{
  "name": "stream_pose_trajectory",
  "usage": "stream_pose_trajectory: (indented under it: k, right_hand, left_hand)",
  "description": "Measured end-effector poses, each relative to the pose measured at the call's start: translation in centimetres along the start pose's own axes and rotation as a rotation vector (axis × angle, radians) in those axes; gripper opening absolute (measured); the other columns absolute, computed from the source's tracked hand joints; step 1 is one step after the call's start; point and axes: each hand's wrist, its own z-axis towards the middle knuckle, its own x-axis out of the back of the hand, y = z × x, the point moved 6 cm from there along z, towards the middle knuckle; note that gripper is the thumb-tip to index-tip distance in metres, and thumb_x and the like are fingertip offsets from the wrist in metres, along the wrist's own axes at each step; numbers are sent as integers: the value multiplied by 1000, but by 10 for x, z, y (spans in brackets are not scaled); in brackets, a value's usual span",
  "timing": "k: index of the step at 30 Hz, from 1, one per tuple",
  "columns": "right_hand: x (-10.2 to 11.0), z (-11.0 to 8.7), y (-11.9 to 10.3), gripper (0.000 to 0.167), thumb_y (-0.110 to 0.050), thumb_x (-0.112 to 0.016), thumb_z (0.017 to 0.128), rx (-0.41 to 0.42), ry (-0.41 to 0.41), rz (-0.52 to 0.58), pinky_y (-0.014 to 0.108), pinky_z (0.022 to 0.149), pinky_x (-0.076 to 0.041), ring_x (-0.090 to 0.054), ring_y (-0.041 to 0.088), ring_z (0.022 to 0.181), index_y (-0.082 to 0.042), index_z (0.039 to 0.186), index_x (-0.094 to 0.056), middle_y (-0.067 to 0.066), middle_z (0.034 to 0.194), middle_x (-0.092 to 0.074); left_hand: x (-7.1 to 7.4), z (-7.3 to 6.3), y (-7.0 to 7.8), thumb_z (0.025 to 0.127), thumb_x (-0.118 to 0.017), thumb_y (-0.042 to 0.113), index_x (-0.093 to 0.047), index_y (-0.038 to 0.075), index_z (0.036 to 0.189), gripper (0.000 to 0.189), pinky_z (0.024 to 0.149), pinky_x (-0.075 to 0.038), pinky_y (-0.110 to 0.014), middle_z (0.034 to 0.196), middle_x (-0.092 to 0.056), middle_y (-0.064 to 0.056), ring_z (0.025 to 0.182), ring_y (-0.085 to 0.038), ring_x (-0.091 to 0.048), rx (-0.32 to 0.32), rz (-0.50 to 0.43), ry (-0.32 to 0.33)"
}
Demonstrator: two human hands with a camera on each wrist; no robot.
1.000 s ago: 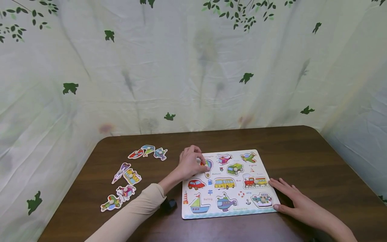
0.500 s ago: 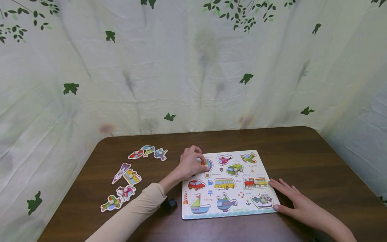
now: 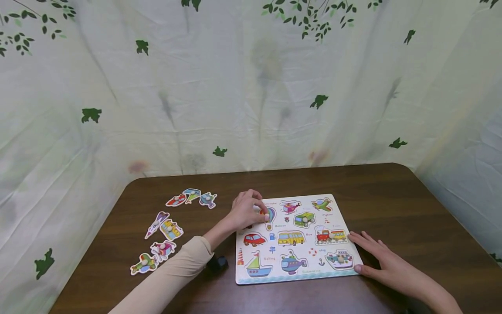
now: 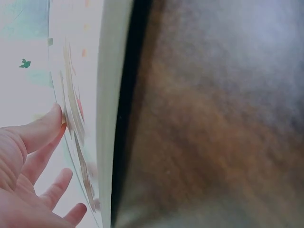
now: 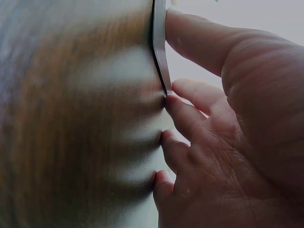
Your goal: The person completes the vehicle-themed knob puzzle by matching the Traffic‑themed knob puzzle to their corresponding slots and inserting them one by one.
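On the table lies a white puzzle board (image 3: pixel 274 277) with vehicle pictures. My left hand (image 3: pixel 247 211) is over its upper left part, with thumb and index finger pinching the hot-air balloon piece (image 3: pixel 271 213). In the left wrist view, those fingertips (image 4: pixel 58 114) meet at the board's face while the other fingers stay spread; the knob is mostly hidden. My right hand (image 3: pixel 386 264) rests at the board's right edge, fingers extended, thumb on the lower right corner. In the right wrist view, the thumb (image 5: pixel 199 38) touches the board's edge and several fingertips touch the table.
Loose puzzle pieces lie left of the board: a plane (image 3: pixel 144 263), helicopter (image 3: pixel 163 250), bus (image 3: pixel 171 229), rocket (image 3: pixel 157 224), car (image 3: pixel 176 200), sailboat (image 3: pixel 192 195) and submarine (image 3: pixel 208 199). Knobbed truck (image 3: pixel 304 219), train (image 3: pixel 331 236) and ship (image 3: pixel 339 260) pieces sit on the board.
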Motion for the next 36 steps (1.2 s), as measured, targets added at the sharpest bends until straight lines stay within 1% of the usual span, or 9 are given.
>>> stream_pose_trajectory:
  k: [8, 12, 17, 21, 23, 25, 27, 29, 36]
  right_hand:
    - [1, 0, -3, 70, -39, -71, 89, 8, 9, -14, 7, 102, 4, -12, 11, 146, -20, 149, -41, 15, 151, -39]
    - [0, 1, -2, 70, -37, -71, 89, -4, 1, 18, 30, 115, 5, -11, 14, 147, -19, 150, -40, 15, 153, -37]
    - [2, 2, -1, 71, -35, -71, 89, -8, -2, 38, 50, 115, 3, -13, 31, 147, -17, 150, -40, 17, 153, -37]
    - [2, 2, -1, 69, -32, -71, 90, 13, 3, 42, 65, 110, -1, -10, 18, 148, -15, 149, -41, 19, 152, -37]
    - [1, 1, -1, 68, -32, -71, 90, 20, 6, 33, 56, 114, 2, -7, 4, 145, -16, 149, -41, 19, 152, -37]
    - [1, 1, -2, 69, -33, -71, 90, 30, 12, 13, 37, 116, 3, -6, -6, 141, -16, 149, -41, 19, 151, -39]
    - [1, 1, -3, 69, -34, -71, 89, 40, 16, -5, 17, 110, 5, -5, -13, 138, -15, 149, -41, 18, 150, -40]
    - [1, 1, -4, 70, -34, -71, 89, 46, 17, -16, 6, 101, 5, -5, -16, 136, -16, 149, -41, 19, 150, -40]
    - [1, 0, -4, 71, -35, -71, 90, 41, -1, 2, 4, 98, 5, -3, -19, 133, -17, 150, -39, 20, 150, -39]
  left_hand:
    - [0, 1, 1, 82, -81, 26, -75, 24, 78, 8, 109, -15, -58, 128, -51, -6, 130, -37, -31, -15, 29, -6]
    - [1, 1, 2, 82, -81, 26, -75, 23, 78, 8, 109, -15, -57, 128, -51, -6, 130, -36, -31, -11, 30, -5]
    - [2, -1, 3, 82, -81, 26, -76, 22, 81, 7, 109, -15, -58, 129, -51, -7, 130, -36, -31, -8, 20, -7]
    - [4, -3, 4, 82, -81, 26, -76, 22, 83, 6, 109, -17, -57, 130, -51, -6, 131, -36, -31, 1, 2, -8]
    - [7, -6, 3, 82, -82, 25, -76, 22, 84, 6, 108, -19, -56, 131, -51, -5, 131, -35, -31, 9, -17, -1]
    - [11, -8, 4, 81, -82, 24, -77, 20, 85, 7, 107, -22, -56, 131, -51, -6, 131, -34, -31, 15, -43, 10]
    - [17, -11, 4, 81, -83, 22, -78, 18, 87, 9, 106, -24, -57, 131, -52, -6, 132, -34, -31, 14, -63, 25]
    - [25, -14, 4, 80, -83, 20, -78, 16, 89, 10, 105, -25, -57, 131, -52, -8, 132, -35, -32, 8, -77, 41]
    - [59, -32, -7, 82, -81, 15, -77, 14, 89, 8, 103, -29, -55, 130, -52, -12, 128, -35, -36, -9, -145, 85]
